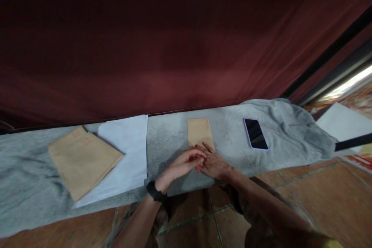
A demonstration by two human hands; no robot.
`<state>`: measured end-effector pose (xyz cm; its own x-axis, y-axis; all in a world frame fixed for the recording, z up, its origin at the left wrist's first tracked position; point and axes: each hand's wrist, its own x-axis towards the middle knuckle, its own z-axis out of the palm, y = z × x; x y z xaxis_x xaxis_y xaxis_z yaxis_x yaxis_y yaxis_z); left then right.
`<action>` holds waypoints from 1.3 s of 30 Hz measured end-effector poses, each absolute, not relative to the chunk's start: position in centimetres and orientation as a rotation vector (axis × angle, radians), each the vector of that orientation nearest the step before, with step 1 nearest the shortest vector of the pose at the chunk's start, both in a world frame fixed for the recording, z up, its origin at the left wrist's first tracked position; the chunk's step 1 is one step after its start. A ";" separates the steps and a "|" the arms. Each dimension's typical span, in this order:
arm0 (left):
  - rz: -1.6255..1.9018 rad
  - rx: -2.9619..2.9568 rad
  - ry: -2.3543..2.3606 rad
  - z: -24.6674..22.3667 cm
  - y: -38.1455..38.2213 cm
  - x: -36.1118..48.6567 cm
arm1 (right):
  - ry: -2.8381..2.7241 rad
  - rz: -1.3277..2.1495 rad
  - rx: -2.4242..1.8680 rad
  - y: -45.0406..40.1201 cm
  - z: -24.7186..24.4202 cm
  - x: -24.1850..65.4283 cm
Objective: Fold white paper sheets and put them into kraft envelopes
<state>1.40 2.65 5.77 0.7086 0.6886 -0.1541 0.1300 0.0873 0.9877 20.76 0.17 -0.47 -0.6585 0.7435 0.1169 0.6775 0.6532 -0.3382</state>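
A small brown envelope [199, 131] with red print lies on a grey cloth in front of me. My right hand [213, 162] rests flat on the envelope's near end, its fingers spread. Just left of it, and partly over its fingers, is my left hand [186, 161], loosely curled with a gap between thumb and fingers and nothing visible in it. The left wrist wears a black band [156, 192]. The hands hide the envelope's near edge.
Left of me, brown envelopes [84, 161] overlap a stack of white paper [132, 147]. A phone [255, 133] with a light purple edge lies to the right on the grey cloth [171, 128]. Dark red fabric [180, 54] rises behind. Tiled floor [325, 190] shows below.
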 end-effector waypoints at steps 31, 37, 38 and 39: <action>0.227 2.715 0.867 1.8 -0.4 5.1 | -1.936 0.919 -1.313 3.3 1.4 23.6; 0.232 2.715 0.838 2.4 -1.1 5.3 | -2.366 0.529 -1.403 4.9 -0.1 22.8; 0.229 2.714 0.825 2.5 -1.2 5.3 | -2.374 0.491 -1.436 5.1 -0.3 22.7; 0.225 2.713 0.812 2.5 -1.3 5.3 | -2.385 0.456 -1.466 5.4 -0.4 22.6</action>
<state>5.26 -1.33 2.50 0.8278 0.5574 0.0632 0.5104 -0.7951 0.3275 22.65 5.38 -0.42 -0.4318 0.8975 0.0898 0.8010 0.4274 -0.4193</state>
